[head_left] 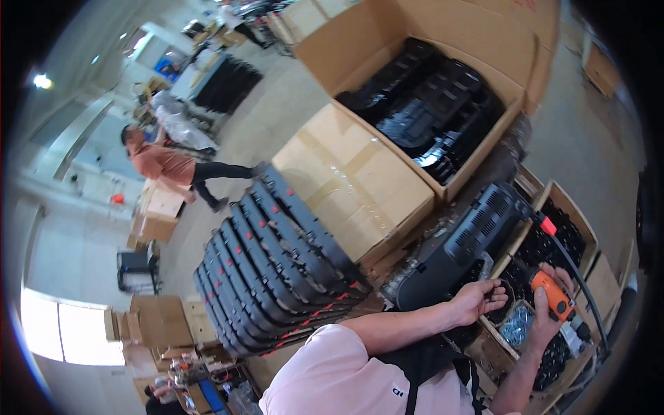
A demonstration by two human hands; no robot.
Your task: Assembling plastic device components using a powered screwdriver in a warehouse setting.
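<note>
My right hand (553,304) grips an orange and black power screwdriver (551,293), its nose pointing toward my left hand. Just left of it, my left hand (481,302) has its fingers curled together over a parts bin. Whatever those fingers pinch, if anything, is too small to make out. Below and between the hands, silvery screws (517,325) fill one compartment of a wooden bin (492,337). Beyond my left hand lies a long black plastic housing (465,242) with vent slots, touched by neither hand.
An open carton (477,185) of black moulded parts stands beyond the housing, beside a taped carton (353,183). Stacked dark panels (277,263) with red marks rise at left. Small black parts (564,232) fill another bin; a dark cable (577,273) runs past the screwdriver. A person (166,166) walks far left.
</note>
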